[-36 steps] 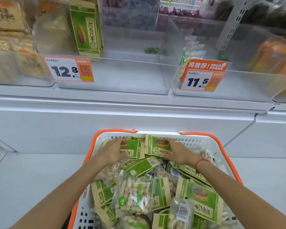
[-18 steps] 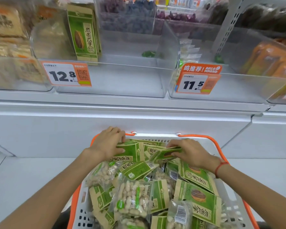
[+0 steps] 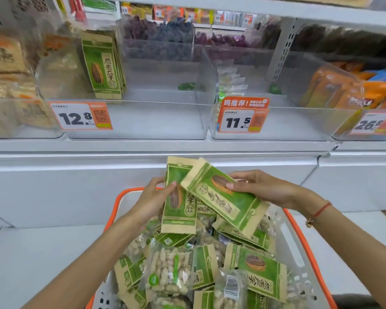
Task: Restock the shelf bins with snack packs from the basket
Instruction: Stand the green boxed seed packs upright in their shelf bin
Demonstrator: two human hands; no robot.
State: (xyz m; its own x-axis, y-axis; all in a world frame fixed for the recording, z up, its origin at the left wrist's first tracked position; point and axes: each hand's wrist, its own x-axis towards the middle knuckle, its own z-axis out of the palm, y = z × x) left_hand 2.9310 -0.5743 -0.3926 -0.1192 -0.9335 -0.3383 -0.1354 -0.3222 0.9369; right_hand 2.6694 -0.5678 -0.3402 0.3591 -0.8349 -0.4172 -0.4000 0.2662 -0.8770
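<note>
This is looking like a shop, a snack aisle in a grocery or convenience store. Clear plastic shelf bins [image 3: 143, 117] are sitting side by side on a white shelf [image 3: 143, 146], each wearing an orange-and-white price tag: 12.8 [image 3: 81, 115], 11.5 [image 3: 241, 118] and 26.8 [image 3: 370, 123]. Identical green seed packs [image 3: 103, 68] are standing upright in one bin, and orange packets [image 3: 334, 85] are filling another. A white basket [image 3: 299, 253] with orange handles is holding many more sealed snack packs [image 3: 169, 270], one showing a barcode.
</note>
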